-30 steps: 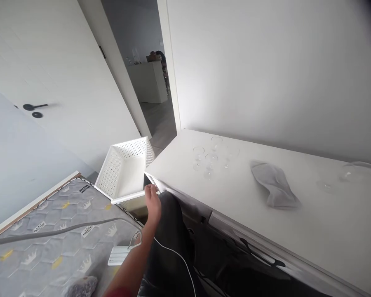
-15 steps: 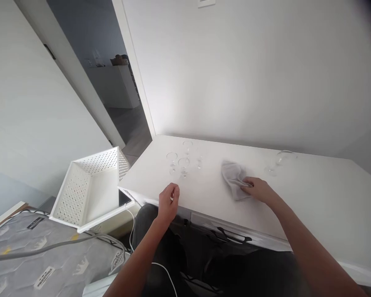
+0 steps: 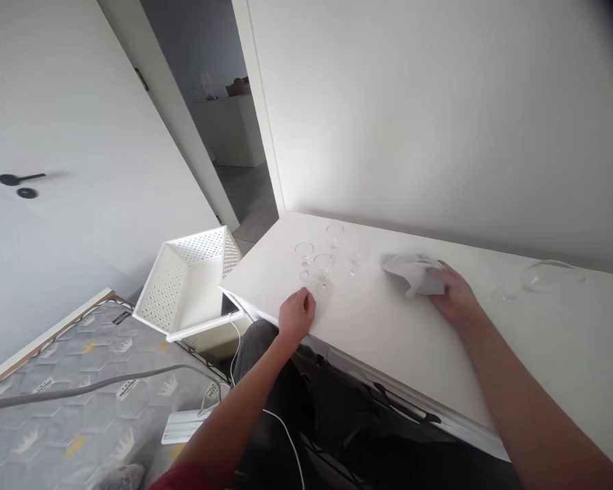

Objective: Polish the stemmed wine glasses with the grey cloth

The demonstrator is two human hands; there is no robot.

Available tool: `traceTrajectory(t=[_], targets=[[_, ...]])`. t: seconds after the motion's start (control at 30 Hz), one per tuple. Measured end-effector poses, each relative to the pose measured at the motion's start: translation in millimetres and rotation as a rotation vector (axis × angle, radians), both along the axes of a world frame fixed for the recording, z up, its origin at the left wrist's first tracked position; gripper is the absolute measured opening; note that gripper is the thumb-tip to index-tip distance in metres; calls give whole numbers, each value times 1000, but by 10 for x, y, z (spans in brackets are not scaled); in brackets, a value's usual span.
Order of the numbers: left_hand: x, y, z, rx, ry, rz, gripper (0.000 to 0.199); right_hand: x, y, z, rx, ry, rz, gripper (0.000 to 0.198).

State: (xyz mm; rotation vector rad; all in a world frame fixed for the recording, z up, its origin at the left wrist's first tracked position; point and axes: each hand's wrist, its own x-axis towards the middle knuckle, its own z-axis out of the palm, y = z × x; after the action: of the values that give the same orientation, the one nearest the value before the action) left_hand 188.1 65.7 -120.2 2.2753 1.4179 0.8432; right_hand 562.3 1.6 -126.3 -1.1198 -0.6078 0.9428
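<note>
I've got the gray cloth (image 3: 413,271) by its R end, pinched in my R hand (image 3: 453,292), over the counter (image 3: 388,347); can't tell if it's fully off the surface. L hand (image 3: 297,316) curled in, fingers together, by counter's front edge, just beside the clear stemmed glasses (image 3: 323,262). Cloth's btwn those & more glassware (image 3: 544,278) to R. White perf'd basket (image 3: 164,296) beyond counter's L end, near patterned mattress (image 3: 99,381).

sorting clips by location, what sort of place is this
Probably a bedroom in a home, though that's a guess: a grey patterned mattress lies near a white table, and a white door has a black lever handle.
</note>
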Motion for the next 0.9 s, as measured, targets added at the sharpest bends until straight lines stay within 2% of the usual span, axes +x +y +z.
traceTrajectory(t=[0.07, 0.23, 0.37, 0.43, 0.53, 0.73, 0.9], targets=[[2, -11, 5, 9, -2, 14, 24, 21, -29, -12, -1, -21, -14, 28], [-1, -21, 7, 8, -8, 27, 24, 9, -28, -18, 29, -152, -5, 39], [2, -14, 1, -27, -57, 26, 17, -3, -65, 6, 27, -169, -15, 26], [18, -10, 12, -59, -125, 24, 13, -10, -106, 21, 6, -168, -19, 27], [80, -9, 44, -107, -251, 11, 24, -15, -158, 31, -1, -136, -19, 32], [319, -17, 138, -177, -399, 43, 49, -15, -184, 49, 79, -52, -29, 38], [483, 14, 202, -155, -485, -15, 37, -71, -233, 125, -9, 2, 10, 24]])
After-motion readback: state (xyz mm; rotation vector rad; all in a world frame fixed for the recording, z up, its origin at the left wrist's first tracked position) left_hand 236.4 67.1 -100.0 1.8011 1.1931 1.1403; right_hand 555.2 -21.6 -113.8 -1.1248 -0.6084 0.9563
